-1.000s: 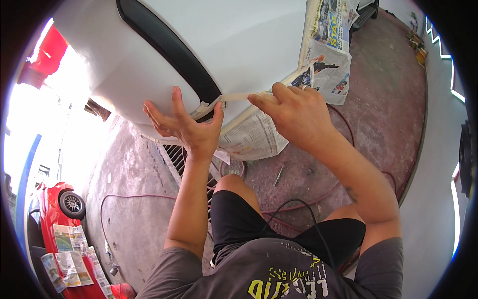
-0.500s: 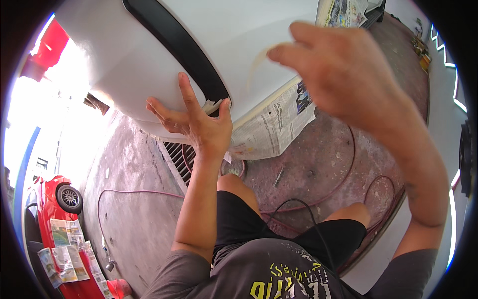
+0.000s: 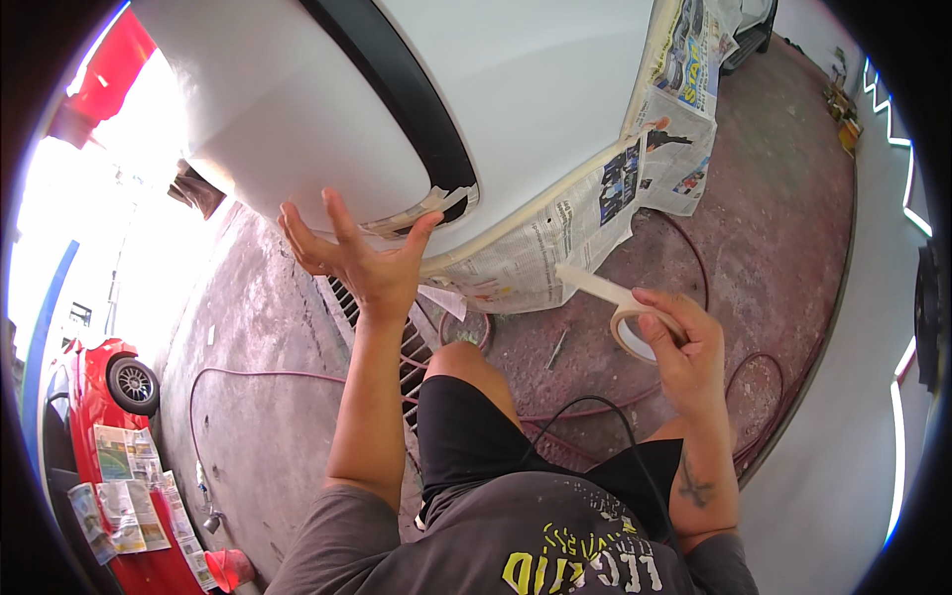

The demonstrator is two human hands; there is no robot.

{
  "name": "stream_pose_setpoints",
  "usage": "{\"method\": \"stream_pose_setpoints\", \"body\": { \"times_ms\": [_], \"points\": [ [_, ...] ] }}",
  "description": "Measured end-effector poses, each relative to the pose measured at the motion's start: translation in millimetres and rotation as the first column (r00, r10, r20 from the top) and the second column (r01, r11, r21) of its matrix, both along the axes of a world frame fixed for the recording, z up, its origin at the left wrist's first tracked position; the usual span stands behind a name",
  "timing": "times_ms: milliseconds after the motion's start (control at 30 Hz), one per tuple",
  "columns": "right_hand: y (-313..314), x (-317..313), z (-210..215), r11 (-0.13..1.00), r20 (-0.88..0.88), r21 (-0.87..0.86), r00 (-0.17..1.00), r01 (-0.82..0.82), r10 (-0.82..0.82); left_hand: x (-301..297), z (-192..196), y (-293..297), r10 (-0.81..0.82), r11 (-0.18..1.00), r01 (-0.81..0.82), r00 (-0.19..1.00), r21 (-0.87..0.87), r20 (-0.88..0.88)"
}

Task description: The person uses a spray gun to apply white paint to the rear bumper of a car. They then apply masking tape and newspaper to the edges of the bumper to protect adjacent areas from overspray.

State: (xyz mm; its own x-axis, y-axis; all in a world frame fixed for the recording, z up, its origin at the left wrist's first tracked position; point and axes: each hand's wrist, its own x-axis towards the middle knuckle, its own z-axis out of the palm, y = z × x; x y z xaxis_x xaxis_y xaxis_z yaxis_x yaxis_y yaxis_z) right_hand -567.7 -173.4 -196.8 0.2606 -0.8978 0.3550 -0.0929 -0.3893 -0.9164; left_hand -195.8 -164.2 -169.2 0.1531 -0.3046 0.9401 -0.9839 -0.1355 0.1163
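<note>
My right hand point(image 3: 679, 342) grips a roll of masking tape point(image 3: 623, 330) between thumb and fingers, and a loose strip of tape point(image 3: 587, 282) sticks out from it toward the car. Fingers spread, my left hand point(image 3: 362, 263) rests at the lower edge of a white car body panel point(image 3: 268, 109). Its thumb touches the area by the lower end of a curved black trim strip point(image 3: 402, 94). Short pieces of masking tape point(image 3: 405, 214) lie along that end of the trim.
Newspaper masking point(image 3: 535, 248) hangs taped along the panel's edge. A hose point(image 3: 268, 374) runs over the concrete floor, beside a floor grate point(image 3: 415, 362). At left stands a red car point(image 3: 99, 397) partly covered in newspaper, with a red bucket point(image 3: 230, 568) near it.
My right hand has come down from above the panel, and the tape roll now shows in it. My left hand has shifted slightly down and left, fingers still spread.
</note>
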Motion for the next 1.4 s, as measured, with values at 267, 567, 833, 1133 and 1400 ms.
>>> {"method": "stream_pose_setpoints", "body": {
  "times_ms": [267, 567, 833, 1133, 1400],
  "points": [
    [23.3, 25.2, 13.7, 0.993, 0.026, 0.086, 0.997, -0.079, 0.077, -9.4, -2.9, 52.7, -0.300, 0.939, 0.337, 0.904, 0.072, -0.306],
    [16.9, 82.8, 45.6, 0.965, -0.081, -0.055, 0.964, -0.258, 0.253, -18.2, -13.5, 81.0, -0.118, 0.427, 0.867, -0.229, -0.258, -0.966],
    [-28.4, 90.0, 57.0, 0.730, -0.469, -0.446, 0.830, -0.517, 0.301, 13.9, -3.0, 76.1, -0.218, 0.699, 0.709, 0.087, -0.093, -0.972],
    [-73.4, 95.5, 81.3, 0.608, -0.653, -0.698, 0.684, -0.377, -0.326, 20.2, -20.6, 29.9, -0.337, 0.907, 0.393, 0.462, -0.150, -0.821],
    [-77.3, 96.9, 75.5, 0.586, -0.586, -0.750, 0.720, -0.307, -0.372, 8.2, -14.8, 28.3, -0.270, 0.943, 0.320, 0.572, -0.093, -0.775]
  ]
}}
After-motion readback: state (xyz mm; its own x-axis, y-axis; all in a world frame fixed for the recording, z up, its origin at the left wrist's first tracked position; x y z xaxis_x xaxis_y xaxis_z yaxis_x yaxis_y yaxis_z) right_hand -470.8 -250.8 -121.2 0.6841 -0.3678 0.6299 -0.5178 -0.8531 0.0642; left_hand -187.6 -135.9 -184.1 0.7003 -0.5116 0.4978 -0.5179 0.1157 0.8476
